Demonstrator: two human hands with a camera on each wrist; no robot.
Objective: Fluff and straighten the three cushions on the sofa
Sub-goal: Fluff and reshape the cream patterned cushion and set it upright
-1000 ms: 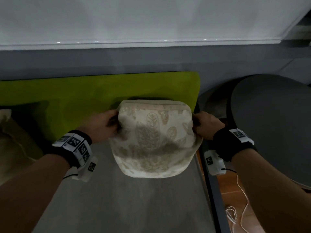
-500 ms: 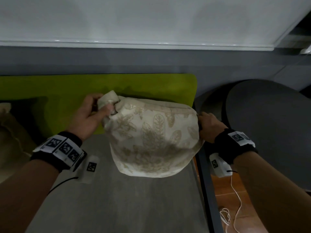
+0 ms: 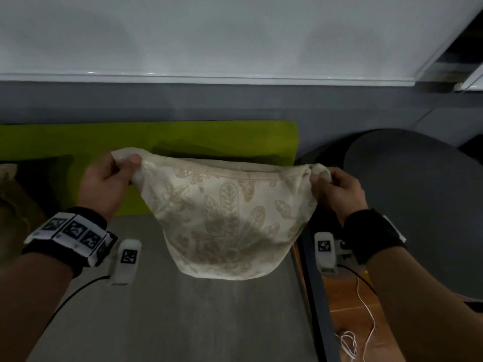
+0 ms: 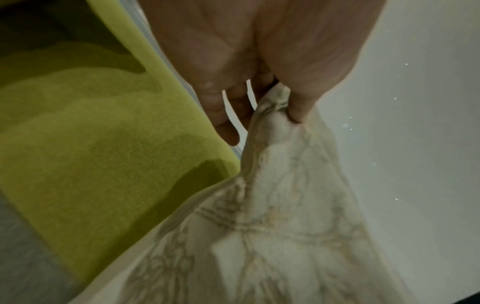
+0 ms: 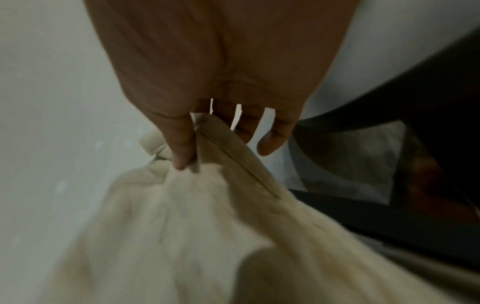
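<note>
A cream cushion (image 3: 224,220) with a gold leaf pattern hangs by its two top corners above the grey sofa seat (image 3: 183,317). My left hand (image 3: 122,168) pinches the top left corner, seen close in the left wrist view as cushion cloth (image 4: 272,205) caught between thumb and fingers (image 4: 298,111). My right hand (image 3: 324,178) pinches the top right corner; the right wrist view shows the cushion (image 5: 194,226) bunched under the thumb (image 5: 182,148). The filling sags to the bottom. A second tan cushion (image 3: 10,205) lies at the far left edge, mostly cut off.
The green sofa backrest (image 3: 183,142) runs behind the cushion, under a grey and white wall (image 3: 235,35). A dark round table (image 3: 418,199) stands to the right, past the sofa's dark frame (image 3: 316,309). A white cable (image 3: 366,322) lies on the wooden floor.
Both hands have shifted from the cushion's sides to its top corners and spread apart. The cushion is stretched wider and hangs lifted off the backrest.
</note>
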